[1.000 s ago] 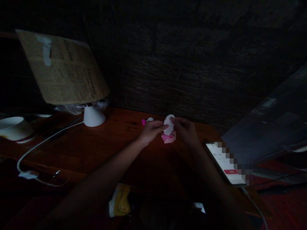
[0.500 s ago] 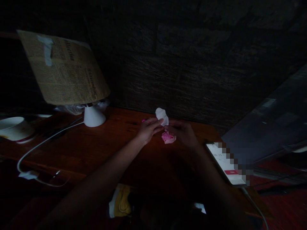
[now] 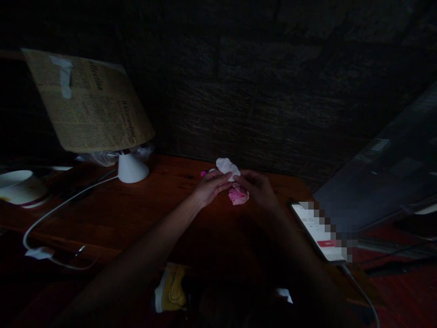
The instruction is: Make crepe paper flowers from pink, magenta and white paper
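Note:
Between thumb and fingers, my left hand pinches a thin white petal-like piece that sticks up above the table. My right hand is closed at the lower right end of the same piece, its thumb and fingertip pressed on it. Just below the hands lies a crumpled pink flower-like bundle with a darker pink middle. Behind my left fingers a small bright pink bit and something whitish show, mostly hidden.
A lamp with a newsprint shade stands at the left, its white cord running over the wooden table. Farther left is a paper cup. A lit phone lies at the right edge. A dark wall closes off the back.
The white piece has moved left and turned from nearly upright to leaning left. My right fingers dropped from its upper part to its lower end. The pink bundle stays in place.

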The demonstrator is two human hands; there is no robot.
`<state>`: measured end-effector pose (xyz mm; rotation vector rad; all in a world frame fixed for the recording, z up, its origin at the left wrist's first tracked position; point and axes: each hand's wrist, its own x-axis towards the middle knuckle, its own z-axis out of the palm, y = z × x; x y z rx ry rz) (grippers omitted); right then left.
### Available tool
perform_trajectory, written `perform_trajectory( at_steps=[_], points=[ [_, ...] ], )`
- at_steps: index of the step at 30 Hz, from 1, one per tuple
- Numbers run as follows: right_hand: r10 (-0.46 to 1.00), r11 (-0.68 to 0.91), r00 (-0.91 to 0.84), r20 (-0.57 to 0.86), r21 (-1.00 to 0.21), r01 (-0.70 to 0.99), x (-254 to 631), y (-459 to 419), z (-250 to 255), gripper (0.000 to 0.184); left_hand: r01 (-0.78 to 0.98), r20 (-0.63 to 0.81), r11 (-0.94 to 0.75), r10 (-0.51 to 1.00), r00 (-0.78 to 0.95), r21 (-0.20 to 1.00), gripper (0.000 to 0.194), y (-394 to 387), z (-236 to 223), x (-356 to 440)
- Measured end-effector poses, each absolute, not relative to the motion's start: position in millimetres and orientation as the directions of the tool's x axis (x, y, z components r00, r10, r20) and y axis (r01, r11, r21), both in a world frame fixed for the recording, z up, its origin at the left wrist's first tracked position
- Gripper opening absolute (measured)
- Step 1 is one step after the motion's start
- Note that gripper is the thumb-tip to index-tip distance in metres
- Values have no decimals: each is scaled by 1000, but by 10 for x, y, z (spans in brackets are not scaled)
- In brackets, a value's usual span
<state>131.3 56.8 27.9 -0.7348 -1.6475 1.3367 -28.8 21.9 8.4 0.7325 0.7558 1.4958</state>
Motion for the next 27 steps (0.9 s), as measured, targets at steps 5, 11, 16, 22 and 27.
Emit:
perform_trajectory(
  at_steps=[5,11,16,22,27],
  points=[
    [843,274,-453,288,-957,-97,1318,597,233,35,-576,29,-27,1000,-6,817,21,225,73,-323],
    [829,187,-501,250,-967,-172,1299,546,269,35,-277,211,-247,965,-154,928,16,236,60,-288],
    [840,68,-451,303,-882,-466,1153,451,262,42,433,685,-569,706,-180,699,12,148,56,-187],
    [847,-47,-478,232,-863,-503,1152,484,269,33,727,850,-600,525,41,335,8,100,69,-149],
    [881,-56,-419,220,-831,-554,1301,570,316,31,716,868,-597,497,-23,361,36,74,86,-126]
  ],
)
